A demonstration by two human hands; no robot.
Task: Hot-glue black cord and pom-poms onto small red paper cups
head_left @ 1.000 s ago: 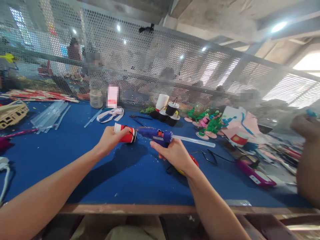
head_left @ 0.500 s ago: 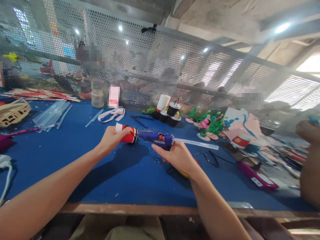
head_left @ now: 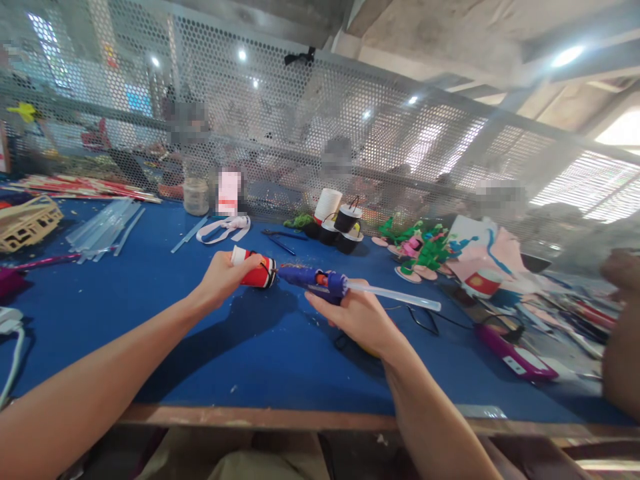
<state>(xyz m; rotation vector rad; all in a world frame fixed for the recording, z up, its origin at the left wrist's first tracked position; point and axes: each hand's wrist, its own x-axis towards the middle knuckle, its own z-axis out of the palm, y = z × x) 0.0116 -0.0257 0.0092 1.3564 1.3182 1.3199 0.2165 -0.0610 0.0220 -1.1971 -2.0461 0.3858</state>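
My left hand (head_left: 226,277) is closed around a small red paper cup (head_left: 257,272) with a white end and a dark band, tilted on its side above the table. In my right hand (head_left: 363,312) is a blue glue gun (head_left: 315,279), its nozzle pointing left at the cup's banded end. Whether the nozzle touches the cup, I cannot tell. A clear glue stick (head_left: 400,294) sticks out of the gun's back. Behind the gun, black cups (head_left: 345,230) and a white paper cup (head_left: 328,204) stand together.
Loose glue sticks (head_left: 103,230), a white ribbon (head_left: 223,229) and pliers (head_left: 283,242) lie on the blue table. Green craft pieces (head_left: 425,253) and a purple power strip (head_left: 515,353) are at right, near another person's arm (head_left: 623,333). A mesh partition (head_left: 280,120) closes the back.
The glue gun's back end has dipped slightly and the nozzle sits a touch lower. My left hand still holds the cup in about the same place.
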